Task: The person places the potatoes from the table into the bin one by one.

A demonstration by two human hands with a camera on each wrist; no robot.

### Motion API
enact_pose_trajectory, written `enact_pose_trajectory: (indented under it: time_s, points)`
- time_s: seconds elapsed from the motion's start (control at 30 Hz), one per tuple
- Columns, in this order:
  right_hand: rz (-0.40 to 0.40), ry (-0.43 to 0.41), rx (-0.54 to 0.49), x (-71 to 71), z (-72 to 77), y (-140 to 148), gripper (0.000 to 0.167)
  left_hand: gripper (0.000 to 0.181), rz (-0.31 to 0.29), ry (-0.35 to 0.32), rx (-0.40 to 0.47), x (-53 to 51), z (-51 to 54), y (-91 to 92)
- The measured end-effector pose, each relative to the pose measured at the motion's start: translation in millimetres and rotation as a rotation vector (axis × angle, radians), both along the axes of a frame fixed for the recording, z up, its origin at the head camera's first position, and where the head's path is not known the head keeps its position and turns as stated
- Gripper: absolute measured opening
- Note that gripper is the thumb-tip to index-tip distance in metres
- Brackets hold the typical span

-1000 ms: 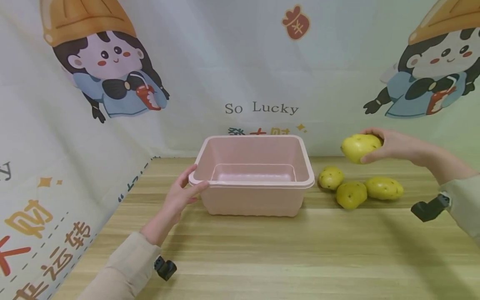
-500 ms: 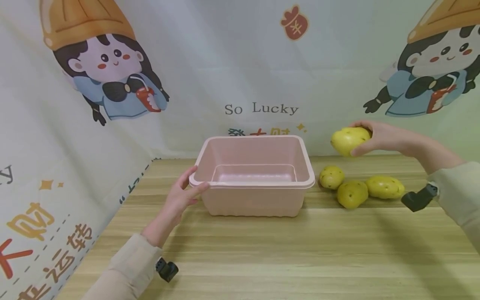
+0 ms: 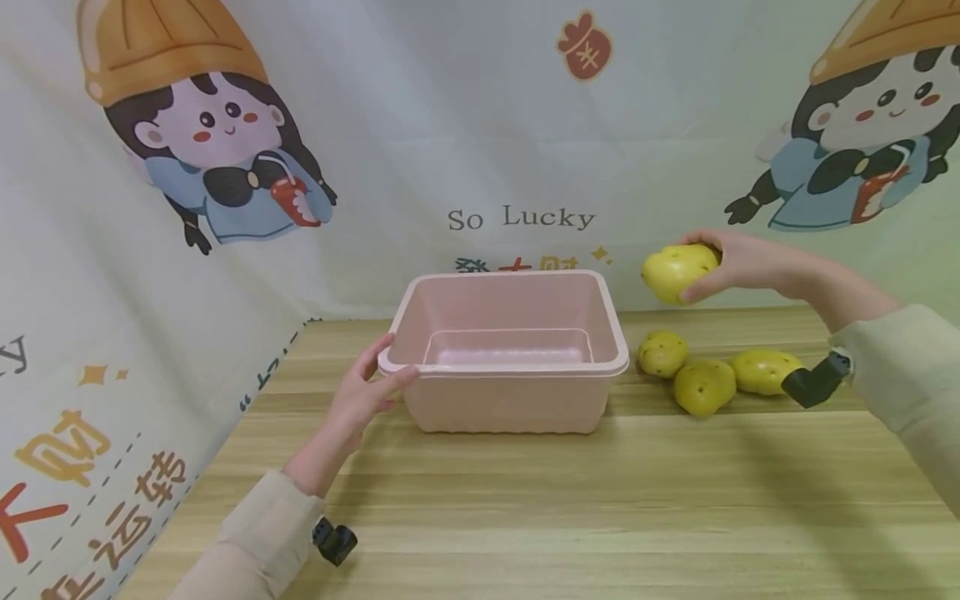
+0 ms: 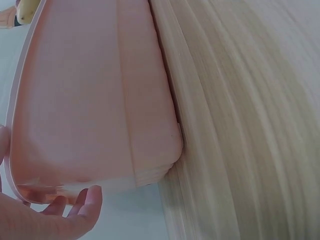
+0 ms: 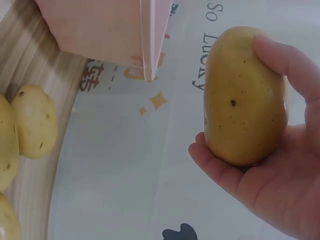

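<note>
A pink plastic bin stands upright on the wooden table. At its left front corner my left hand grips the rim, the thumb over the front edge and the other fingers along the side. In the left wrist view, fingertips touch the bin's outer wall. My right hand holds a yellow potato in the air, right of the bin and higher than its rim. Thumb and fingers wrap this potato from opposite sides in the right wrist view. Below it on the table lie three more potatoes.
The wood-grain table stretches in front of the bin. Behind it hangs a pale printed cloth, which also covers the left side. A black camera mount sticks out below the right sleeve.
My right hand has carried the potato leftward and slightly up, closer to the bin. The left hand keeps its place on the rim, and the other potatoes have not moved.
</note>
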State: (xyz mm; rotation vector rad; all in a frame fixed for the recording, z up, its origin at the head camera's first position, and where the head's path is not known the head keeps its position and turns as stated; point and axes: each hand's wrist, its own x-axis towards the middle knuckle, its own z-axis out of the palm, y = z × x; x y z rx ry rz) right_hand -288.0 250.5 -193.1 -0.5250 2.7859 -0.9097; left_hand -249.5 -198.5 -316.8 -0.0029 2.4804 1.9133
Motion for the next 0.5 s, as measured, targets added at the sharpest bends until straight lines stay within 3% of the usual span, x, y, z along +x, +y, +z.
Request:
enact_pose_trajectory:
  time_s: [0.5]
  points:
    - [0.039,0.015,-0.014,-12.0,4.1,-22,0.068,0.074,-0.002,0.011,0.000,-2.1,-0.3,-0.5]
